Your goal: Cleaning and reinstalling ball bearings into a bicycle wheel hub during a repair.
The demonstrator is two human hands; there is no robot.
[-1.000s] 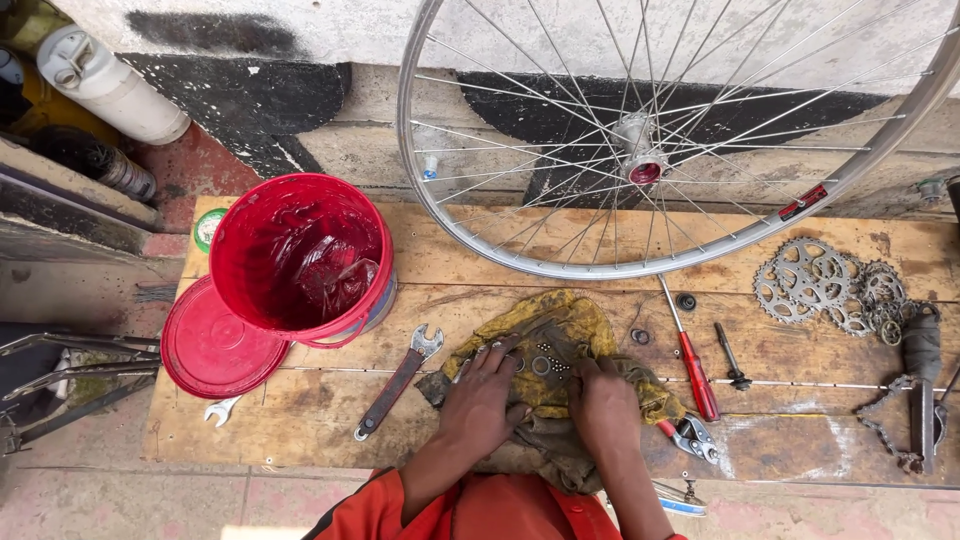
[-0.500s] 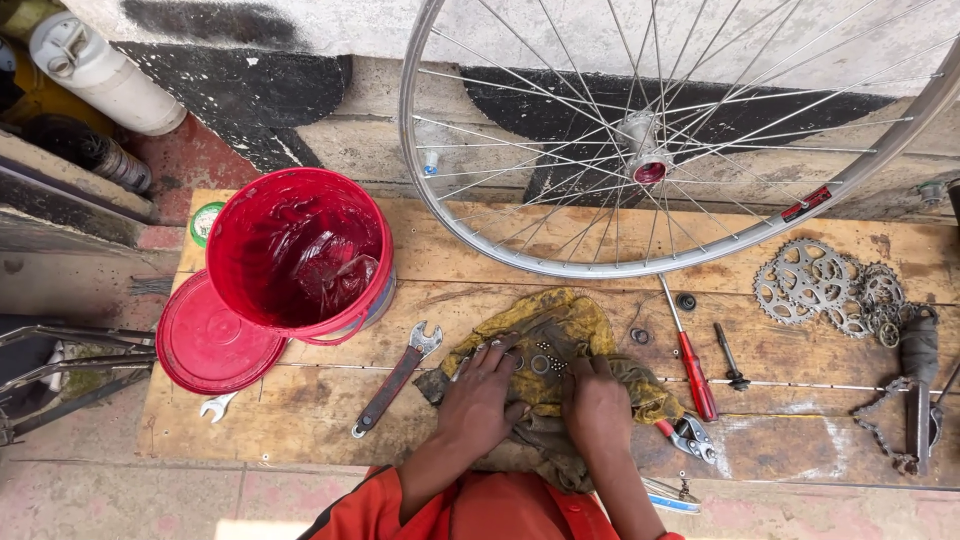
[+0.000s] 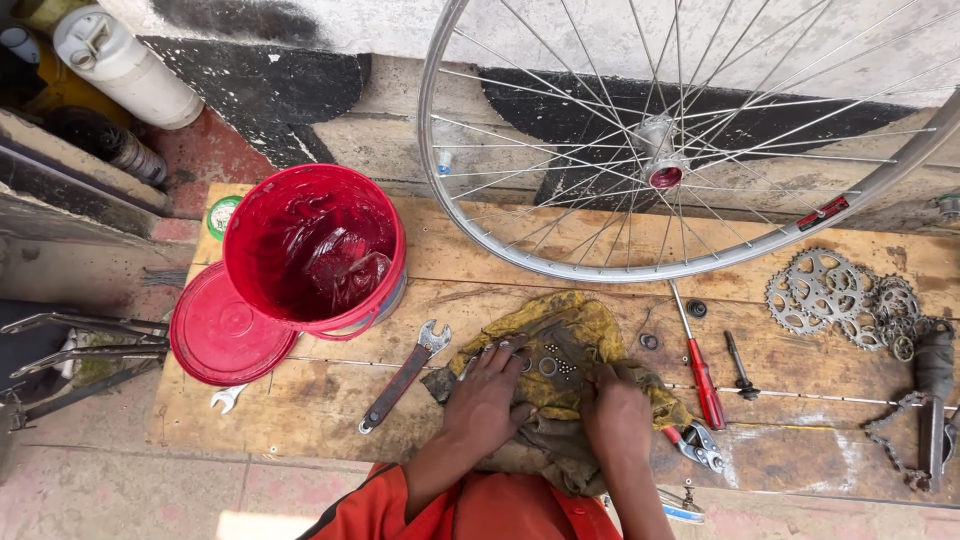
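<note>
A dirty yellow rag point(image 3: 570, 340) lies on the wooden board point(image 3: 500, 250), with small steel bearing balls point(image 3: 562, 367) and rings resting on it. My left hand point(image 3: 490, 400) presses flat on the rag's left part, fingers spread toward the balls. My right hand point(image 3: 615, 410) rests on the rag's right part, fingertips beside the balls. Neither hand grips anything that I can see. Orange sleeves show at the bottom edge.
A red bucket point(image 3: 315, 250) stands on its red lid point(image 3: 225, 330) at left. A spanner point(image 3: 405, 375) lies beside the rag. A spoked bicycle wheel point(image 3: 690, 140) leans on the wall. A red screwdriver point(image 3: 700, 365), pliers point(image 3: 700, 445), sprockets point(image 3: 830, 290) and a chain point(image 3: 905, 440) lie at right.
Both hands stay on the rag with only slight finger shifts. The view has tilted a little.
</note>
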